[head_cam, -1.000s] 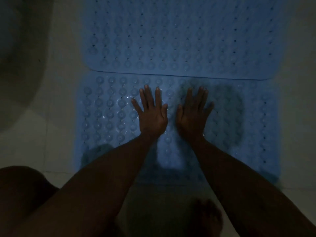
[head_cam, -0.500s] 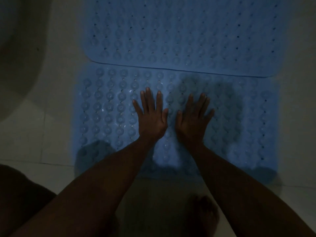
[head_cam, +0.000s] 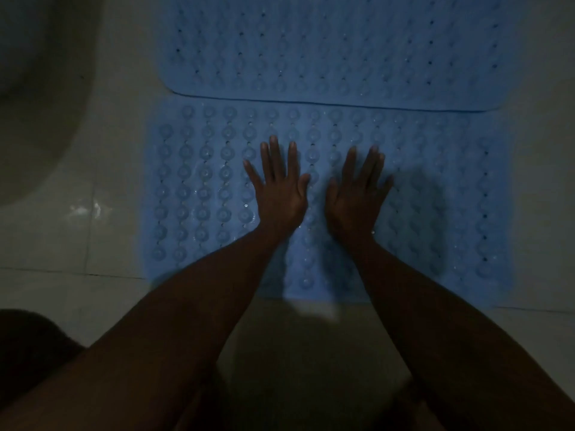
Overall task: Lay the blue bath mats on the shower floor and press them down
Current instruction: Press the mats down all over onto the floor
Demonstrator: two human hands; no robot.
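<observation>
Both hands, left hand and right hand, are spread flat and wide, holding nothing, on the near blue mat. Pressing is judged under way. Next, the unpressed sides should be pushed down. The far blue mat lies touching it on the shower floor.

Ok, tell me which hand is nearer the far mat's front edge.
Left, slightly. The left hand lies flat on the near mat, fingertips closer to the far mat edge; the right hand lies flat beside it, a little further back.
</observation>
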